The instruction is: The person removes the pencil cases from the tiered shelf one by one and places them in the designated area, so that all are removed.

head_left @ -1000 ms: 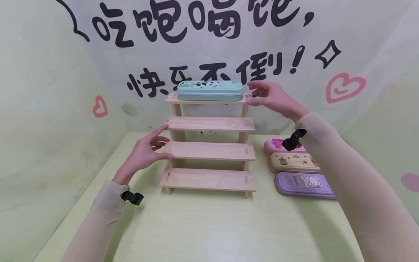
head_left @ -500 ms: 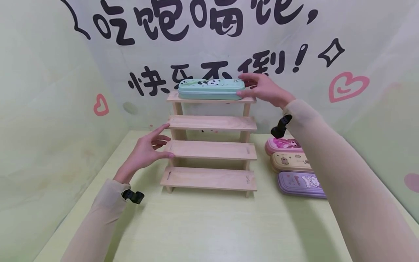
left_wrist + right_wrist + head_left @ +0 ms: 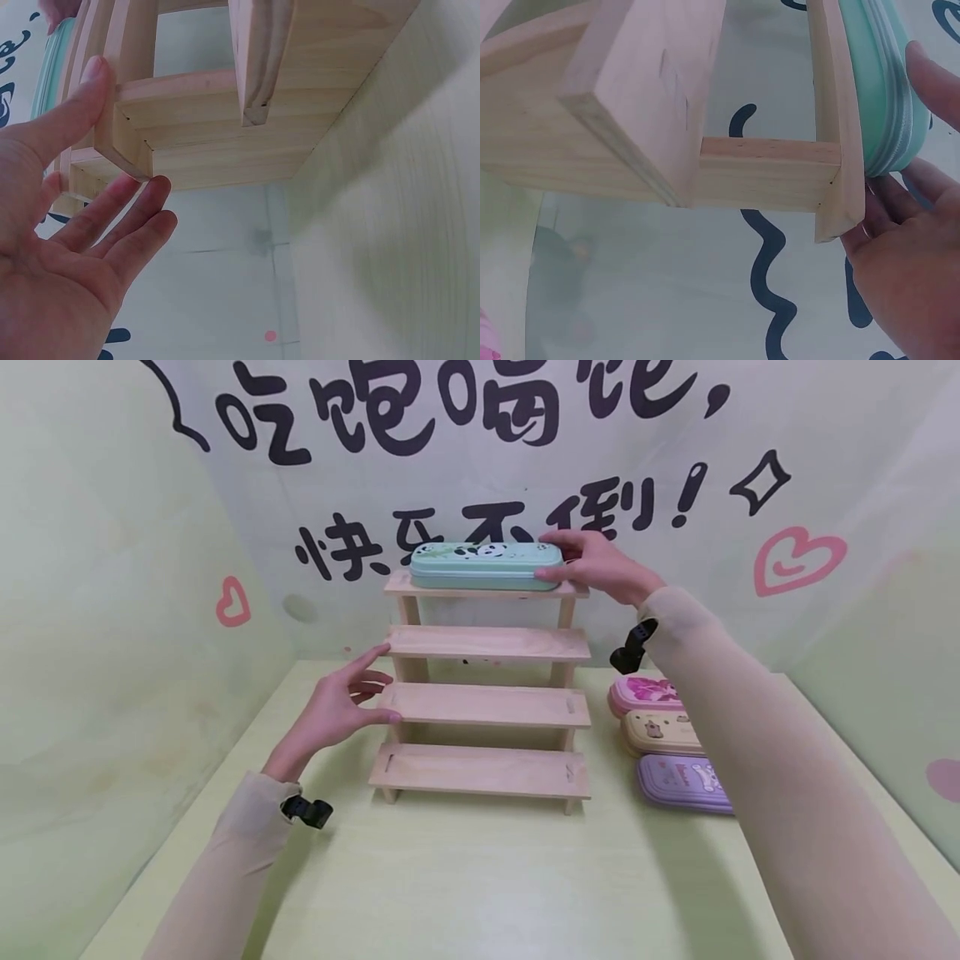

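Observation:
A mint-green zippered pencil case (image 3: 480, 567) with pandas on its lid lies along the top board of a wooden stepped rack (image 3: 483, 703). My right hand (image 3: 600, 567) grips the case's right end, thumb at the front and fingers round the back. In the right wrist view, that thumb (image 3: 934, 82) lies along the zippered side of the pencil case (image 3: 881, 90). Lower down, my left hand (image 3: 330, 710) holds the rack's left side. The left wrist view has its thumb (image 3: 71, 116) on one side of a shelf board and fingertips at the board's end.
Pink (image 3: 647, 692), beige (image 3: 660, 731) and purple (image 3: 682, 782) pencil cases lie in a row on the table (image 3: 450, 877), right of the rack and partly behind my right forearm. A printed cloth (image 3: 487, 460) hangs close behind, with side panels left and right.
My right hand has moved left from beside the green pencil case and now grips its right end. The left hand keeps its place at the rack. The head view has shifted slightly.

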A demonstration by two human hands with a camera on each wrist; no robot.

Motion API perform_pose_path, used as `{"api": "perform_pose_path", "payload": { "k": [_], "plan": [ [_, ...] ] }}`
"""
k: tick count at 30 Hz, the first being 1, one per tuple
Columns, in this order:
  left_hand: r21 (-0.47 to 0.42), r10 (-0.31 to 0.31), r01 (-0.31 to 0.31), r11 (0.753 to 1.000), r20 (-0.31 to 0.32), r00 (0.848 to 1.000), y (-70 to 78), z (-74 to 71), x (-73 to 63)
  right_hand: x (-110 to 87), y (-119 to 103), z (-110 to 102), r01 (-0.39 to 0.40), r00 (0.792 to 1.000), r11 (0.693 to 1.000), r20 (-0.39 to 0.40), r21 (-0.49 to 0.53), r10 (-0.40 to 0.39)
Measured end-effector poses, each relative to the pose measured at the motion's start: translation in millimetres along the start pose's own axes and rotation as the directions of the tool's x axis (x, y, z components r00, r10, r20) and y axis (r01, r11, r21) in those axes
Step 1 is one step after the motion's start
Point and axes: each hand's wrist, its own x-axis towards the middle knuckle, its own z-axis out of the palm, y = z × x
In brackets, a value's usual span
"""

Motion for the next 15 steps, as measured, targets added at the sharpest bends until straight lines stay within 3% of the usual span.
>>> {"api": "perform_pose_path", "payload": {
  "k": [15],
  "plan": [
    [-0.003, 0.001, -0.001, 1.000, 0.001, 1.000, 0.0, -0.2, 0.0, -6.4, 1.3, -1.2, -0.040, 0.999, 0.999, -0.020, 0.031, 0.041]
  ]
}}
